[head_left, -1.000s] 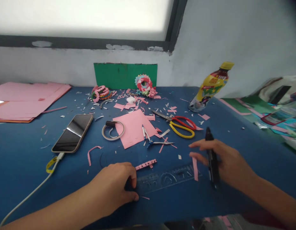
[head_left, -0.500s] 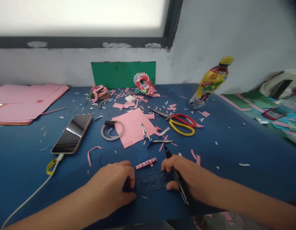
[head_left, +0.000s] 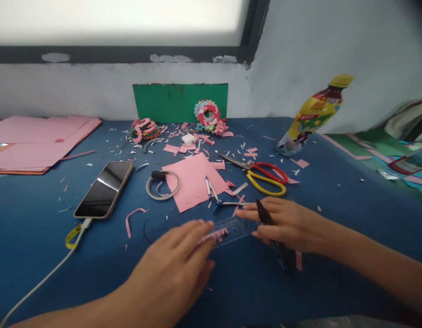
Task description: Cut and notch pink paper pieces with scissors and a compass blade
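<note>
A clear plastic ruler (head_left: 236, 229) with cut-out shapes lies across a small pink strip (head_left: 220, 234) with black marks, which shows through it. The left end of the ruler is under the fingers of my left hand (head_left: 175, 269), with the thumb close by its near edge. My right hand (head_left: 286, 223) is closed around a black marker (head_left: 264, 213), its tip pointing up and away. Fingertips of the same hand touch the ruler's right end. Just beyond the ruler is a pair of compasses (head_left: 218, 202), partly hidden by the right fingers.
Beyond my hands lie a pink square (head_left: 193, 180), a ring-shaped coil (head_left: 163, 186) and scissors (head_left: 265, 177). A phone (head_left: 105, 189) on a cable is at left, near pink sheets (head_left: 70, 136). A bottle (head_left: 313, 116) leans at back right. Paper scraps and folded-paper rings (head_left: 207, 114) are farther back.
Both hands have shifted forward and right with the ruler, which has come over the marked pink strip. My left fingers have stretched out more. The view has turned slightly.
</note>
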A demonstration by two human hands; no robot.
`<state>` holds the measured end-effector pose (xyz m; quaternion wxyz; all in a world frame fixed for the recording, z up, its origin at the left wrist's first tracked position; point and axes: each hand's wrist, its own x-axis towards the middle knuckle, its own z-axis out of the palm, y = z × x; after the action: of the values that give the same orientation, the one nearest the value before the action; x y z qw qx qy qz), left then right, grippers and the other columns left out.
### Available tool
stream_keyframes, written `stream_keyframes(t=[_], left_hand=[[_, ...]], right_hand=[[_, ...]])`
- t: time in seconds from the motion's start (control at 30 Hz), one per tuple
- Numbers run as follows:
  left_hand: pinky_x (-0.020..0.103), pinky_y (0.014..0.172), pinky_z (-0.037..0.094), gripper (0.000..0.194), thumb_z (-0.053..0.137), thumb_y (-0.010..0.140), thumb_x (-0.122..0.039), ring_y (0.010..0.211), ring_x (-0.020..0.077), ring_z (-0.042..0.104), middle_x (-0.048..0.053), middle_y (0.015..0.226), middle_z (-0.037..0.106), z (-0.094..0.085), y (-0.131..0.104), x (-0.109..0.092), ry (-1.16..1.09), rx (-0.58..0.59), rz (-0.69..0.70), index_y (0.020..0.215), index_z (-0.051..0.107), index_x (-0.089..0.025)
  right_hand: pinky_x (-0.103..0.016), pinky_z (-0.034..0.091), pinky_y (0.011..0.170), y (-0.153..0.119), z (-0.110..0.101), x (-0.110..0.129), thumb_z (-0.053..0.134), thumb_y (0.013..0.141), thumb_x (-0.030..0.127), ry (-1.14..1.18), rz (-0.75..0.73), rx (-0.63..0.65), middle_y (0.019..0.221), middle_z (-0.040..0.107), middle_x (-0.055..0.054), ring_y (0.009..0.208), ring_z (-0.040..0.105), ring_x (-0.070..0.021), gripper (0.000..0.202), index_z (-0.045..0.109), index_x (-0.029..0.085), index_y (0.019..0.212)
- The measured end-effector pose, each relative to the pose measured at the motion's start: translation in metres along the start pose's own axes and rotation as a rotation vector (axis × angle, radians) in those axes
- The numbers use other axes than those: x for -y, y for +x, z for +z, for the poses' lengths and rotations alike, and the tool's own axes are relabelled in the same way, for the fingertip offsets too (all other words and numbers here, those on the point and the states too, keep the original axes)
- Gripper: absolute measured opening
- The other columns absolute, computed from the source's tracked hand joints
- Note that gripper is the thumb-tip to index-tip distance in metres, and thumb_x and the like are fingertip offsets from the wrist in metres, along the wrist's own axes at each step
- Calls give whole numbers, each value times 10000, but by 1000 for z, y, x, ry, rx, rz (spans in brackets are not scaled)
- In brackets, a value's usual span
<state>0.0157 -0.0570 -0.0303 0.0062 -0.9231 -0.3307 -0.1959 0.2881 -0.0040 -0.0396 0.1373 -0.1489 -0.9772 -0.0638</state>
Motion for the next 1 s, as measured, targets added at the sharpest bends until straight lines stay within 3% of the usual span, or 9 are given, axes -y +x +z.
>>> stream_keyframes(t=[0.13,0.3,0.5,0.7,1.0], left_hand=[[303,819,498,390,413,874,-323,1038,229,577,123,1165,601,20,-9,-15,108,91,135,1130,547,-60],[301,849,462,535,331,887,-460,1032,245,580,144,1138,610,25,-12,-18,200,74,189,1107,560,-29],[301,890,406,360,361,855,-168,1051,237,557,132,1161,599,34,-21,-23,237,76,177,1139,537,-36],[305,886,412,365,343,856,-160,1067,246,552,146,1173,587,34,-15,-24,240,125,144,1135,544,-38],[309,850,442,381,266,881,-129,1052,244,573,125,1145,608,37,-14,-28,258,83,119,1108,564,-58]], right_hand=[[-360,479,792,-10,15,9,401,891,155,93,45,49,1174,593,-88,1107,514,-201,157,555,178,876],[-337,476,793,-9,16,15,359,904,165,117,89,63,1162,603,-76,1072,539,-180,239,586,185,829],[-331,472,789,-2,13,16,298,921,185,72,69,74,1135,621,-65,1027,566,-173,301,577,194,808],[-344,452,814,-2,13,16,286,915,185,4,53,131,1165,603,-59,1029,561,-171,297,573,214,841],[-349,449,789,1,15,16,341,887,168,-46,29,127,1144,616,-61,992,574,-174,239,573,223,865]])
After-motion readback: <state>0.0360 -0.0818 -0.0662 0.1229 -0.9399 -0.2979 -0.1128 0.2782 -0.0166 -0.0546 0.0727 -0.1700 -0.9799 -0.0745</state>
